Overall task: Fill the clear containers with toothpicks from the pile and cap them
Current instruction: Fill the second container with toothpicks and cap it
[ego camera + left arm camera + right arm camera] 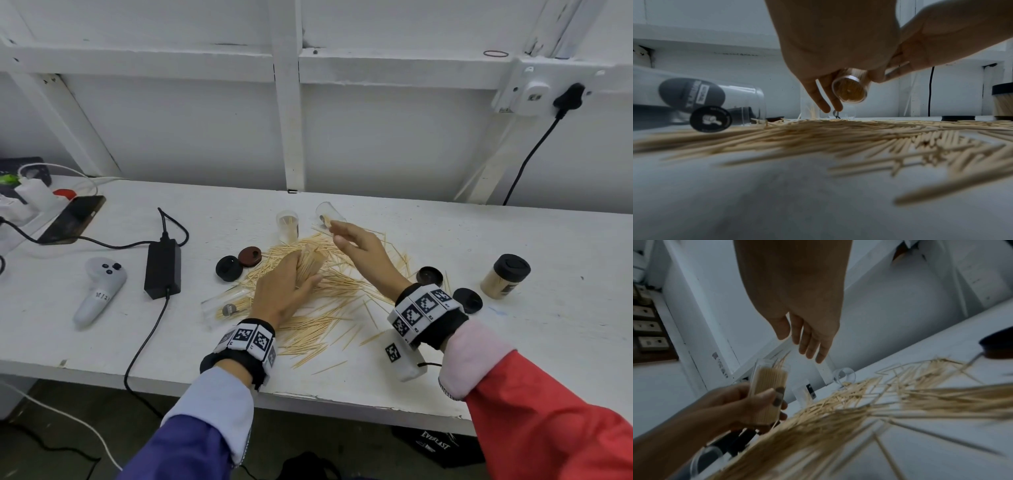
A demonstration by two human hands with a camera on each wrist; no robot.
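**Full container gripped, other hand free**

Left hand (286, 291) curled round a clear container (767, 395) packed with toothpicks — held over the pile (329, 301). Right hand (363, 250) raised, fingers loosely straight, holding nothing — above the pile's far side.

L sleeve (191, 442) navy w/ pale blue cuff, R sleeve (548, 421) red w/ pink cuff, black wristbands (246, 342) w/ b&w square-pattern tags
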